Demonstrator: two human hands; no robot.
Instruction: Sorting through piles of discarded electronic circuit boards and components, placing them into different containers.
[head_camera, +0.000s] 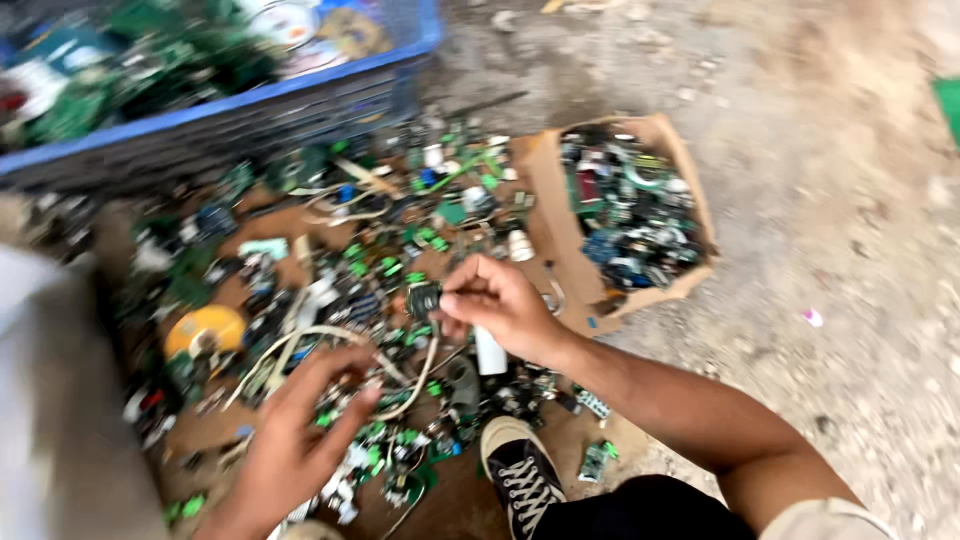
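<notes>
A long blue plastic crate heaped with green circuit boards is sitting at the far edge, and beside it a brown cardboard box is collecting sorted parts. Between them a sprawling litter of green board scraps is lying within reach. The left hand, fingers spread, is raking it; the right hand is pinching a small dark electronic component above it, lifted clear for inspection.

Blue plastic crate of circuit boards upper left, cardboard box of parts right, yellow disc left, black sneaker below
</notes>
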